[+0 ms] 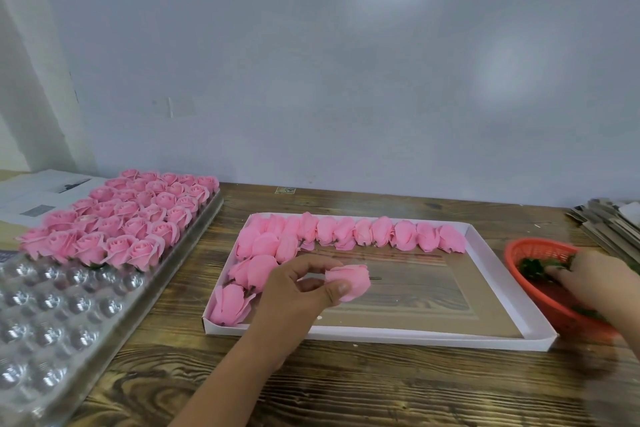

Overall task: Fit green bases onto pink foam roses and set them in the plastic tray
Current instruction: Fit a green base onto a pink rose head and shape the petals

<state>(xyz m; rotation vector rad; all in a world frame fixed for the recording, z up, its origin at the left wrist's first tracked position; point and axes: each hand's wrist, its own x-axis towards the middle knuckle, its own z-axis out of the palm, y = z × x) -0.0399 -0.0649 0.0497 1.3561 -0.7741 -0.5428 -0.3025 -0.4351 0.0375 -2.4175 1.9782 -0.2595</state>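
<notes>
Just below the middle of the frame, the left hand (294,291) pinches a single pink rose (349,281) between thumb and fingers, holding it on its side above the white shallow box (512,284), with a thin dark stem end pointing right. At the right edge, the right hand (595,281) reaches into the red plastic basket (526,250), its fingertips down among the green bases (531,267); motion blur and the angle hide whether the fingers have closed on one, so its grasp cannot be told.

Inside the white box, a row of pink roses (363,232) lies on its side along the far wall, and more lie down the left side toward the near corner. The box floor looks clear or glossy, showing wood grain.

At the left of the frame sits the plastic tray (52,315) with rounded clear cups; its far half is filled with upright roses (131,215), its near cups bare. Everything rests on a wooden table (346,385). Papers (38,194) lie at the far left behind the tray, and a stack of flat grey sheets (609,218) sits at the right edge.
</notes>
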